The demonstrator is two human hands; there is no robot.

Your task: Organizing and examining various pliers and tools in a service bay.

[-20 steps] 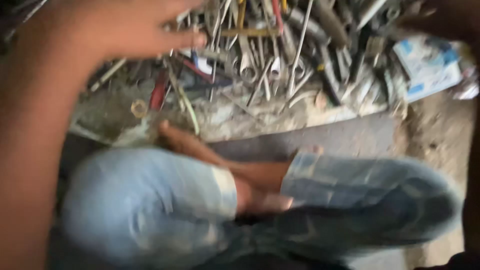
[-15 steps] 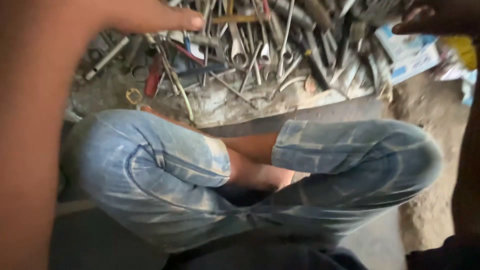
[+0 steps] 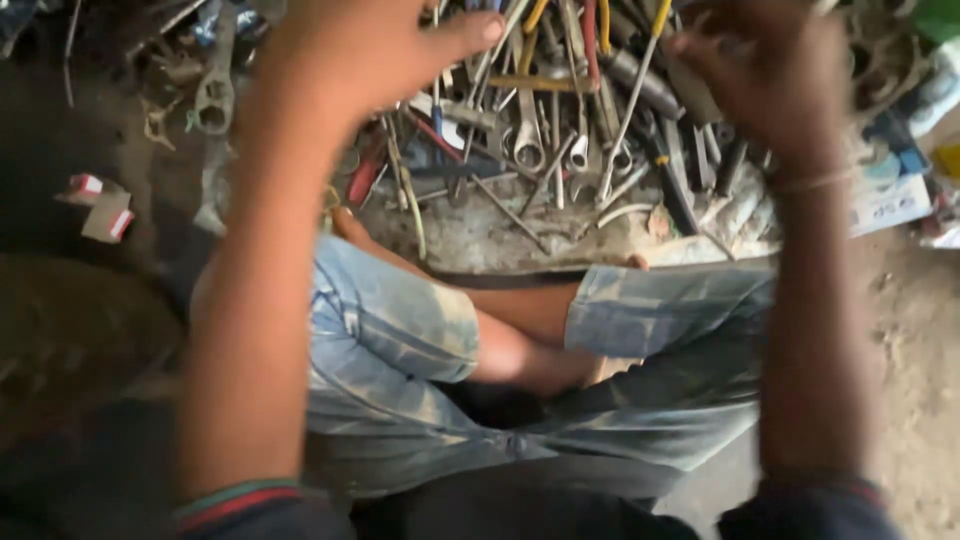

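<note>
**Both hands over the tool heap, nothing gripped**

My left hand (image 3: 370, 50) is spread open, thumb out, hovering above the heap of grey steel spanners and loose hand tools (image 3: 560, 130); I see nothing in it. My right hand (image 3: 770, 85) hangs over the heap's right side with fingers curled inward; too blurred, so I cannot tell if it is closed on anything. The heap lies on a dirty pale cloth (image 3: 480, 235) on the ground, just beyond my crossed knees in faded blue jeans (image 3: 400, 340). A lone grey ring spanner (image 3: 213, 95) sits apart to the left, small red-and-white cartons (image 3: 100, 205) further left.

Risk, as I judge it: tools are tangled, so pulling one could drag neighbours off the cloth, or pinch fingers between crossed shafts.
</note>
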